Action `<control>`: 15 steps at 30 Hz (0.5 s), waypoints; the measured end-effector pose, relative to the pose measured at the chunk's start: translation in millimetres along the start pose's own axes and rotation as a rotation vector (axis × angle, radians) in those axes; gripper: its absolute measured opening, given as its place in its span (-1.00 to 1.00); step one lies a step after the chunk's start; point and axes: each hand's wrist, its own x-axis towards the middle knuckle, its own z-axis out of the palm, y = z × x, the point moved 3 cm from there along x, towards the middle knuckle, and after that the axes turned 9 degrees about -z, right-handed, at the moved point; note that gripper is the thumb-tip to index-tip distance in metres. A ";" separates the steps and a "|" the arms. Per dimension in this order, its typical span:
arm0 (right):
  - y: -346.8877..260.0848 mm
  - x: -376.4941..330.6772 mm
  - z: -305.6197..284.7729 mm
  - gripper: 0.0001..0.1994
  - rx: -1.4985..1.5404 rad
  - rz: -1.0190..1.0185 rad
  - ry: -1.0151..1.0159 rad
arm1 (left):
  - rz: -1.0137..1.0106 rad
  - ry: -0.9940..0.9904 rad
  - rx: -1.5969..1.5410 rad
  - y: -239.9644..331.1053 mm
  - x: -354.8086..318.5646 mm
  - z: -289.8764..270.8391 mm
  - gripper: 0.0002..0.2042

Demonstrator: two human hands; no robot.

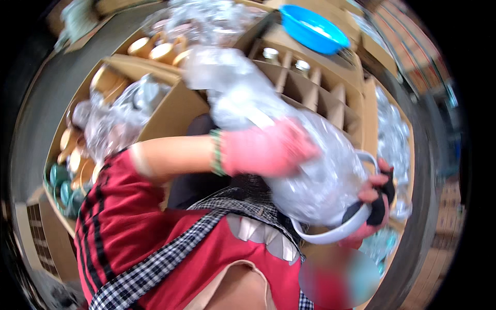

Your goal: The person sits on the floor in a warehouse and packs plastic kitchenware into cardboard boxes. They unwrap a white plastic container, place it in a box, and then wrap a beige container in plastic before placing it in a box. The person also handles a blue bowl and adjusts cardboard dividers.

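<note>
At the nearest point, the person wears a red shirt [181,271] and a checked apron [160,256]. A green wristband [217,152] sits on the left wrist. The left hand [274,147], in a pink glove, is motion-blurred and lies against the upper face of a clear plastic bundle [325,160]. Its fingers appear bent; whether they are closed on the film cannot be told. The bundle is held in front of the body, running obliquely from upper left to lower right, over the open cartons.

The right hand [374,199], gloved in pink and black with bare fingertips, is at the bundle's lower right end. Its fingers are curled around the right side of a white curved band [333,235], with little opening visible.

To the left stands an open carton [168,116] containing amber cups [108,82], crumpled film and teal glassware [59,178]. On the right, another carton holds film-wrapped clear items [390,134]. Beyond the bundle is a divided carton [305,95] with two capped bottles [302,67]. Farther out are a blue basin [315,31] and stacked boxes [403,44].
</note>
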 end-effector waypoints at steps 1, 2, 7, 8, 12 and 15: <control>-2.4 0.0 2.3 -0.87 -0.061 -0.030 -0.105 | 0.019 0.046 -0.101 15.2 3.2 13.6 -0.76; -4.6 -1.2 5.1 -0.86 -0.016 -0.002 -0.110 | 0.034 -0.052 -0.082 27.0 7.5 26.6 -0.76; -14.9 30.4 -4.7 -0.80 0.113 0.497 -0.058 | -0.199 0.004 -0.308 19.7 9.1 4.5 -0.64; -13.3 37.4 -16.4 -0.72 0.053 0.438 -0.123 | -0.272 0.070 -0.388 7.0 1.4 -5.6 -0.61; -10.8 53.7 -14.3 -0.55 -0.247 0.299 -0.029 | -0.389 0.410 -0.545 -27.1 -25.6 -61.2 -0.52; 66.1 22.2 45.3 -0.50 0.775 0.295 -0.533 | -0.641 0.620 -0.544 -42.9 -64.2 -130.5 -0.50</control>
